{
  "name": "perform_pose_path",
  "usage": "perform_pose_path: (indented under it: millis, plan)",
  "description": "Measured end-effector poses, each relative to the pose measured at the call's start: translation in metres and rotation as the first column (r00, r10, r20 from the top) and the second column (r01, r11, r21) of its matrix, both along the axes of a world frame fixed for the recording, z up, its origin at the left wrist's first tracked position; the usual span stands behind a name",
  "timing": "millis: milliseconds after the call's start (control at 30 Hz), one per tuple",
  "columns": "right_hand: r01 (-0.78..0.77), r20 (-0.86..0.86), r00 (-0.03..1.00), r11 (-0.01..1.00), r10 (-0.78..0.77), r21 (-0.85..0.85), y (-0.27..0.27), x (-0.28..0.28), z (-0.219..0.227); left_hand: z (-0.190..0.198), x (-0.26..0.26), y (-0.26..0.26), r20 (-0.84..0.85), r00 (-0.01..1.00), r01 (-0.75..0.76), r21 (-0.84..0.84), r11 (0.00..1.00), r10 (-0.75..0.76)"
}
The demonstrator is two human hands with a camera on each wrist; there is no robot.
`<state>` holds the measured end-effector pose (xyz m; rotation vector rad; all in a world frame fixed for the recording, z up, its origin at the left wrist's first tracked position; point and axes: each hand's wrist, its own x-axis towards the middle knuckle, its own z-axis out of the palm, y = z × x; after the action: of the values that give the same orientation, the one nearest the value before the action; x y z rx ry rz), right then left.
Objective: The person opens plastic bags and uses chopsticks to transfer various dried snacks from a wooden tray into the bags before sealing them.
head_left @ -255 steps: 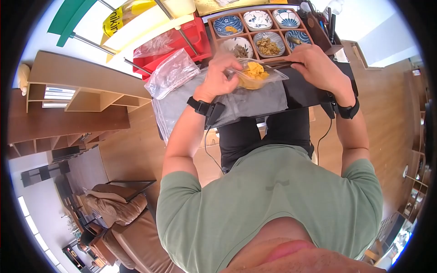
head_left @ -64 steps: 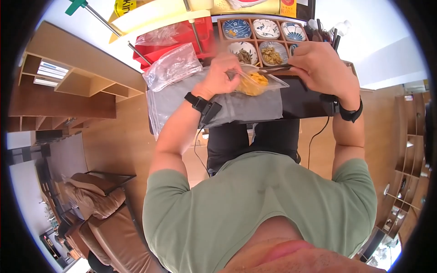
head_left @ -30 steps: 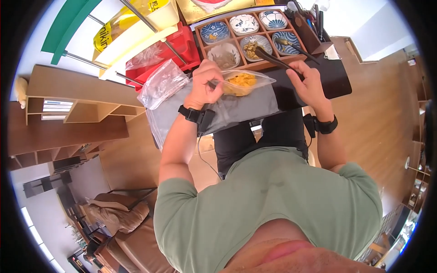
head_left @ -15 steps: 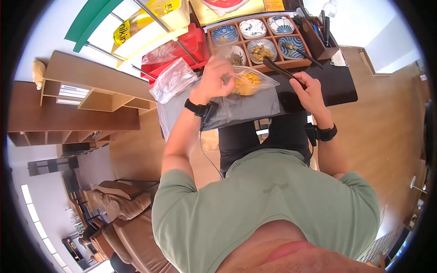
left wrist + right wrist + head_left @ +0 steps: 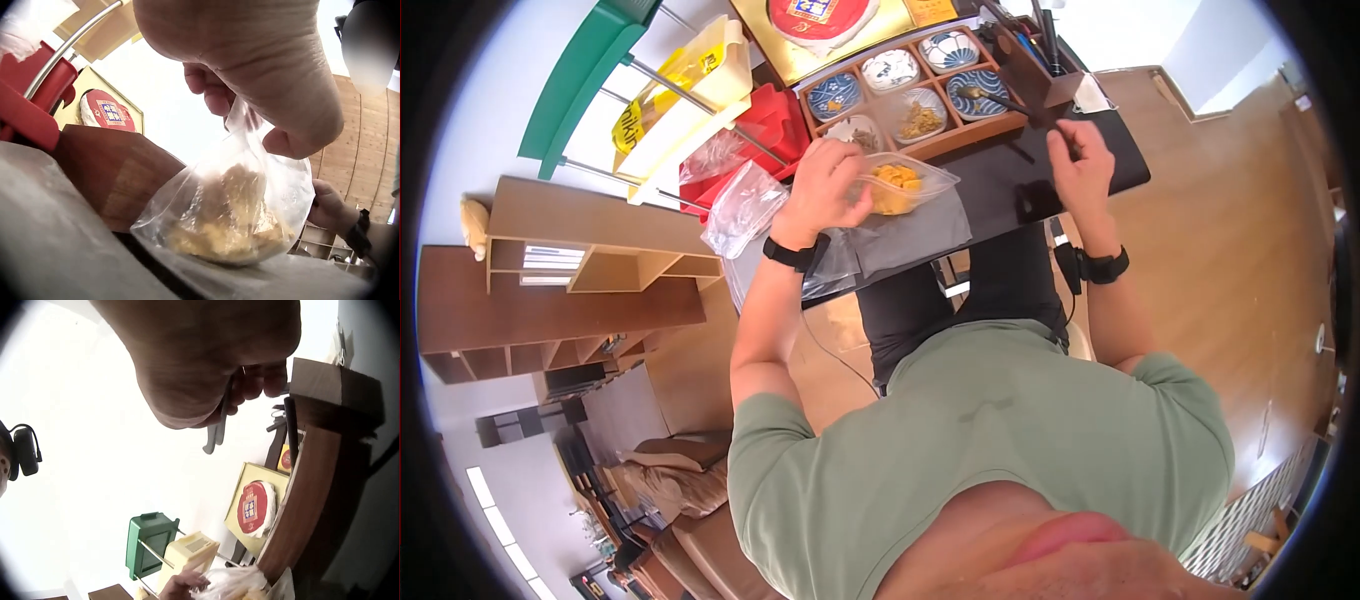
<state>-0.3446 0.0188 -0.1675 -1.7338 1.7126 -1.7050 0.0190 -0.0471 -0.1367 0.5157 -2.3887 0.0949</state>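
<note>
A clear plastic bag (image 5: 941,182) with yellow food pieces (image 5: 895,192) in its bottom stands at the table's front, its mouth to the left. My left hand (image 5: 822,192) pinches the bag's upper edge between thumb and fingers; in the left wrist view the bag (image 5: 194,206) hangs below that hand (image 5: 262,56). My right hand (image 5: 1084,168), right of the bag and apart from it, has its fingers curled round dark tongs; their grey ends (image 5: 217,432) stick out below the palm (image 5: 206,362) in the right wrist view. The tongs' far tips cannot be made out.
Behind the bag, a wooden divided tray (image 5: 970,136) holds several patterned bowls, some with food; a dark utensil (image 5: 1006,103) lies across one blue bowl (image 5: 975,84). Left are crumpled plastic (image 5: 740,212) and a red bin (image 5: 775,125). A pen holder (image 5: 1022,62) stands back right.
My right hand, earlier over the bag and then with the tongs over a food bowl, has drawn away to the right. My left hand still holds the bag. The head view has shifted.
</note>
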Motion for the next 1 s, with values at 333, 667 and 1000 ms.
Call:
perform_pose_path:
  millis: [333, 667, 1000]
  plan:
    - [0.308, 0.055, 0.948, 0.947, -0.313, 0.091, -0.011, -0.071, -0.060, -0.029, 0.029, -0.022, -0.714, 0.695, 0.429, 0.504, 0.750, 0.082]
    - [0.334, -0.417, 0.884, 0.910, -0.213, 0.244, -0.015, -0.056, -0.055, -0.002, 0.031, -0.007, -0.538, 0.824, 0.024, 0.346, 0.938, 0.178]
    - [0.275, -0.450, 0.880, 0.935, -0.151, 0.224, -0.010, -0.046, -0.064, -0.011, 0.029, 0.001, -0.744, 0.616, 0.076, 0.384, 0.920, 0.260]
